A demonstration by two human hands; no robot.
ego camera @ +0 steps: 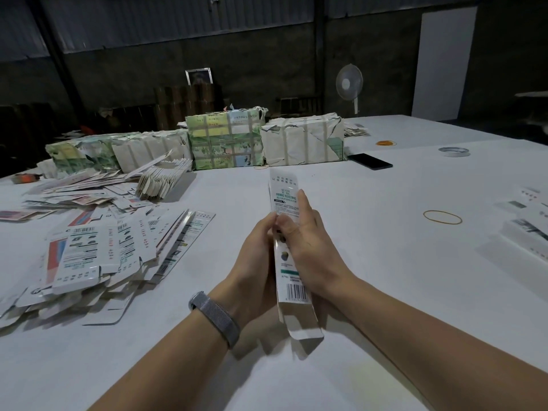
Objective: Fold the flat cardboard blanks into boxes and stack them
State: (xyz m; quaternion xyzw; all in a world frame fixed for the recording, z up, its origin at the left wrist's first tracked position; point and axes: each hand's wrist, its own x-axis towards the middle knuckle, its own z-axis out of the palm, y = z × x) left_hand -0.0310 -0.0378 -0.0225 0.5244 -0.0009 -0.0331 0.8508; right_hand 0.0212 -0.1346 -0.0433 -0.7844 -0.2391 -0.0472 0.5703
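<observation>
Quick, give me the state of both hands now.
Left hand: closed, gripping the box.
Right hand: closed on the same box, index finger extended along it.

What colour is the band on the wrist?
Grey, with a woven mesh look, on the left wrist; the head view shows it.
</observation>
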